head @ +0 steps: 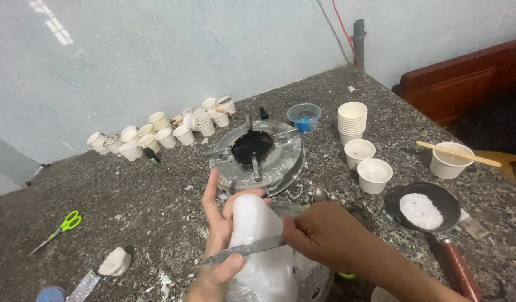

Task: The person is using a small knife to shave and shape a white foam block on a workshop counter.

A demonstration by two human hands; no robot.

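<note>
In the head view, a large white waxy block (262,246) is gripped by the left hand (217,246), whose fingers are wrapped round its left side with the thumb pressed against the front. A long metal knife (244,249) is pinched by its handle in the right hand (320,232), fingers pressed together, and the blade is laid flat across the block, its tip reaching just past the left thumb. Beneath the grip a clear bowl (319,279) can be made out, partly hidden by the block. Beyond the grip a small gas stove (258,155) stands on the speckled stone counter (129,201); to the right of the grip a pan with a reddish handle (425,210) holds white flakes, with white paper cups (374,174) behind it. Green scissors (65,225) lie well apart to the left.

The risk is judged to lie at the left thumb: the blade edge runs close to it, and a slip on the smooth block could drive the knife into the holding hand.
</note>
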